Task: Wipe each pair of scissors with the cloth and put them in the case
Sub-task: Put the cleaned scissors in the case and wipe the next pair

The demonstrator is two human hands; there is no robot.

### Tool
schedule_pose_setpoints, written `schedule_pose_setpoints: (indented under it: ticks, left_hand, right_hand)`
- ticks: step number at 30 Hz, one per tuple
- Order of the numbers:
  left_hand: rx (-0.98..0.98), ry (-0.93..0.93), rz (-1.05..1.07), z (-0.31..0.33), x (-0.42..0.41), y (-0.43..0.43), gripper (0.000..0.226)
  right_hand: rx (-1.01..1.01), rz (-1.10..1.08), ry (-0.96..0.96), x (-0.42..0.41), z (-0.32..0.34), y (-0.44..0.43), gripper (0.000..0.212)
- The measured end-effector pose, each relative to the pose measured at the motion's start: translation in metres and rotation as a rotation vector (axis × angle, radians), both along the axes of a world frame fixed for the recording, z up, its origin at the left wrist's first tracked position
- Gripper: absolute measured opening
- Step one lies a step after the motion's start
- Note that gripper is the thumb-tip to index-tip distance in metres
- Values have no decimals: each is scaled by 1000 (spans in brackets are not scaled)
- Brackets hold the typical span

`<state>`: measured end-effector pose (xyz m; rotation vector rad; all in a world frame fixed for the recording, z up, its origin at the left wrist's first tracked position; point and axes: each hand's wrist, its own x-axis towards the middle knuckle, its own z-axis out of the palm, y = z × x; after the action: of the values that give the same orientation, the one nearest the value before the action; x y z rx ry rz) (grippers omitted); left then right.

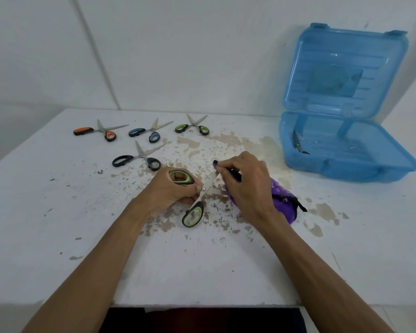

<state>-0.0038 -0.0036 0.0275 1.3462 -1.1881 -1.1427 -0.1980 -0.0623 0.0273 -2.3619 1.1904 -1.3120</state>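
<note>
My left hand (169, 191) grips a pair of green-and-black scissors (193, 213) by the upper handle, blades spread open at mid table. My right hand (245, 182) pinches the purple cloth (282, 200) around one blade. Several more pairs lie open at the back left: orange (95, 131), blue (145, 132), green (192, 127) and black (136, 159). The blue plastic case (346, 164) stands open at the right, lid upright against the wall, with one dark pair of scissors (298, 143) lying inside at its left end.
The white table (58, 212) has flaked, worn paint around my hands. White walls close off the back and left. The table's front edge runs just under my forearms.
</note>
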Motion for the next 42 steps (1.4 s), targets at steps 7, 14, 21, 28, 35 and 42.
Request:
schedule_pose_setpoints:
  ticks: [7, 14, 21, 28, 35, 42]
  left_hand:
    - [8, 95, 150, 1, -5, -2, 7]
    - [36, 175, 236, 5, 4, -3, 4]
    - [-33, 222, 345, 6, -1, -6, 5]
    - [-143, 172, 306, 2, -17, -2, 5]
    - [-119, 238, 355, 6, -18, -1, 5]
    - [-171, 189, 349, 5, -22, -1, 4]
  right_hand:
    - [-85, 63, -47, 1, 4, 24, 12]
    - [-33, -210, -359, -26, 25, -8, 17]
    - [-64, -95, -342, -26, 19, 5, 16]
    - [-92, 133, -79, 23, -6, 21, 15]
    - [-102, -116, -137, -7, 2, -6, 12]
    - [-199, 106, -88, 19, -8, 15, 11]
